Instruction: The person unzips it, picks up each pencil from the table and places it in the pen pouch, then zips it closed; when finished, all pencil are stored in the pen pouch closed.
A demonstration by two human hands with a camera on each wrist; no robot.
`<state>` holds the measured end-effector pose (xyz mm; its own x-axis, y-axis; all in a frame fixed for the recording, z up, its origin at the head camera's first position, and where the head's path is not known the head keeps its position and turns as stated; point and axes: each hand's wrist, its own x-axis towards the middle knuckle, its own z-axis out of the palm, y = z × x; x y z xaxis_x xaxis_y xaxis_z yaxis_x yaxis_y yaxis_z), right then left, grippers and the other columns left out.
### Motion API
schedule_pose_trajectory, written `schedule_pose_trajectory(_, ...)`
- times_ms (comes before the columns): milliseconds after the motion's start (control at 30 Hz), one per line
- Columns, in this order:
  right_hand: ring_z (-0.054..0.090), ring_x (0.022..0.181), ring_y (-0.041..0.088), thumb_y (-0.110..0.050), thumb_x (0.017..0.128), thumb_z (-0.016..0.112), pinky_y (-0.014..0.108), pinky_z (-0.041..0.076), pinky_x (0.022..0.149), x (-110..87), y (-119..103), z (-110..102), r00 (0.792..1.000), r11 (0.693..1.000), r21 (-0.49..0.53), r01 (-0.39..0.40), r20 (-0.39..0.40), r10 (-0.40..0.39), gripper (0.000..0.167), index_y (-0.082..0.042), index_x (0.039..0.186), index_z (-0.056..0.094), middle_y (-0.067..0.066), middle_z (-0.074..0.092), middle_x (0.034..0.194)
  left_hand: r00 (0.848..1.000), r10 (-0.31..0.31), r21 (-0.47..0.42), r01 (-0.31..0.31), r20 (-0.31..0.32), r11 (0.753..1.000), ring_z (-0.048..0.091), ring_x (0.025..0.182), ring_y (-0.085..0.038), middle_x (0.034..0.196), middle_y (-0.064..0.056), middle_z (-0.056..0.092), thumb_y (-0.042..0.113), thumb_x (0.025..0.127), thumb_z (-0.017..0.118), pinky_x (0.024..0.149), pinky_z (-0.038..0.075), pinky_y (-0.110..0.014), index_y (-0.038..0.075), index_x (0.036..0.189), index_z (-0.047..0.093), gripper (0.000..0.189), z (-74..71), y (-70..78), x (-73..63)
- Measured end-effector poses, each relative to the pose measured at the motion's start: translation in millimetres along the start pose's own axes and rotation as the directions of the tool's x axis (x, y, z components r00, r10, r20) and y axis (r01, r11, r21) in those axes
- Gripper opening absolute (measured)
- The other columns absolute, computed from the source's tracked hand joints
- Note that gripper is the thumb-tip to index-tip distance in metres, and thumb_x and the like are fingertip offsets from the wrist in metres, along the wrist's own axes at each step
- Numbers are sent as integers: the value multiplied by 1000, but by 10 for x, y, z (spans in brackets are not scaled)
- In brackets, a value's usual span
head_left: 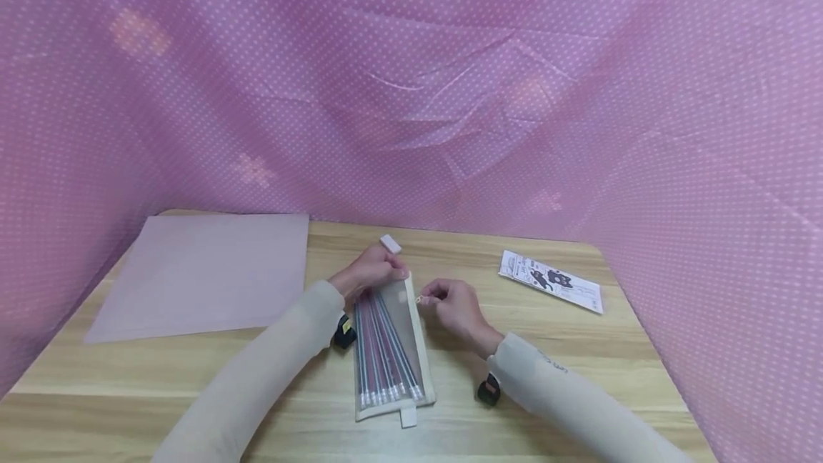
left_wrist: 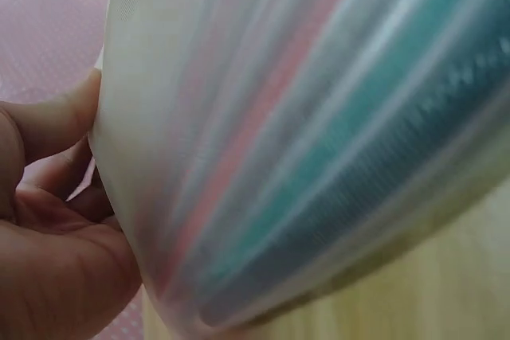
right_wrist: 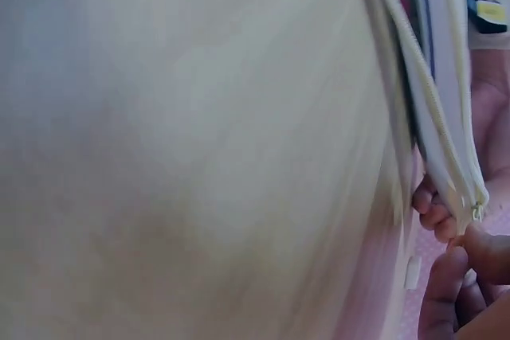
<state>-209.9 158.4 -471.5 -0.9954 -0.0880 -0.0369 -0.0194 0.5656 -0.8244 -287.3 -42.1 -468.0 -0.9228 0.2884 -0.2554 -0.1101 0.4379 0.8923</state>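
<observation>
A translucent zip pencil pouch (head_left: 416,349) with cream edging lies slanted in front of me. Through its mesh show several striped pencils (head_left: 383,349), blue-green and reddish, their white ends toward me. My left hand (head_left: 376,268) pinches the pouch's far corner between thumb and fingers; the left wrist view shows the thumb (left_wrist: 60,121) on its edge. At the right side, my right hand (head_left: 455,308) pinches the small zipper pull (right_wrist: 476,212) near that same corner. In the right wrist view the zipper's two tape edges (right_wrist: 434,101) stand apart below the slider.
A small white block like an eraser (head_left: 390,244) lies just beyond my left hand. To the left is a large pale sheet (head_left: 206,274). A flat packet with dark cartoon prints (head_left: 551,281) lies at the right. Pink dotted cloth (head_left: 411,91) hangs behind the wooden table (head_left: 154,384).
</observation>
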Motion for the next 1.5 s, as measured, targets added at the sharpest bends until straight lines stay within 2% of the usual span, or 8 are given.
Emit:
schedule_pose_trajectory(167, 67, 85, 12, -7, 85, 75, 26, 54, 81, -43, 11, -24, 997, 996, 48, -71, 24, 70, 8, -12, 91, 77, 2, 78, 91, 999, 31, -40, -32, -25, 999, 66, 95, -22, 108, -10, 75, 18, 86, 79, 75, 52, -26, 9, 100, 77, 17, 12, -79, 26)
schedule_pose_trajectory(333, 65, 79, 10, -5, 84, 77, 22, 53, 72, -124, -7, -31, 994, 993, 79, -93, 61, 88, 9, -6, 92, 77, 6, 78, 89, 999, 6, -62, -8, -44, 998, 66, 99, -21, 109, -7, 76, 19, 85, 79, 79, 51, -26, 12, 99, 78, 16, 13, -102, 39)
schedule_pose_trajectory(500, 64, 72, 10, -5, 84, 77, 23, 55, 65, -231, -2, -44, 990, 992, 82, -96, 111, 87, 8, -6, 92, 77, 5, 76, 85, 997, 15, -48, -18, -74, 999, 66, 101, -22, 109, -8, 76, 19, 83, 82, 83, 50, -27, 11, 98, 78, 18, 3, -97, 36)
schedule_pose_trajectory(667, 66, 73, 11, -5, 85, 76, 26, 58, 68, -327, 52, -77, 991, 995, 73, -66, 123, 57, 6, -7, 91, 76, 5, 76, 86, 996, 33, -30, -35, -84, 999, 67, 97, -22, 107, -10, 77, 19, 83, 82, 79, 52, -27, 9, 98, 78, 19, 14, -109, 56)
schedule_pose_trajectory(800, 65, 80, 9, -6, 84, 77, 25, 54, 75, -437, 95, -107, 994, 1000, -12, 0, 105, 2, 8, -12, 88, 77, 1, 77, 88, 994, 16, -30, -19, -108, 999, 66, 99, -22, 110, -9, 75, 19, 85, 80, 81, 52, -28, 10, 99, 78, 17, -3, -122, 59)
schedule_pose_trajectory(900, 64, 82, 10, -6, 83, 77, 23, 53, 75, -542, 120, -134, 993, 998, -56, 42, 114, -36, 10, -15, 87, 77, -1, 77, 89, 991, -2, -29, -2, -135, 1000, 65, 101, -23, 112, -9, 74, 19, 86, 79, 84, 52, -29, 10, 100, 78, 16, -23, -119, 58)
schedule_pose_trajectory(1267, 63, 78, 5, -10, 83, 77, 20, 52, 73, -886, 166, -231, 968, 987, -110, 120, 232, -92, 10, -19, 86, 77, -5, 77, 87, 992, -10, -45, 5, -124, 999, 64, 102, -23, 117, -11, 72, 18, 87, 77, 82, 51, -27, 10, 101, 77, 16, -52, -79, 67)
schedule_pose_trajectory(1500, 62, 75, 2, -9, 81, 78, 19, 51, 71, -1009, 207, -237, 955, 987, -88, 137, 276, -108, 9, -18, 85, 77, -6, 75, 82, 992, -10, -33, 5, -129, 999, 66, 98, -21, 113, -10, 74, 17, 85, 79, 79, 53, -25, 10, 99, 78, 15, -19, -92, 82)
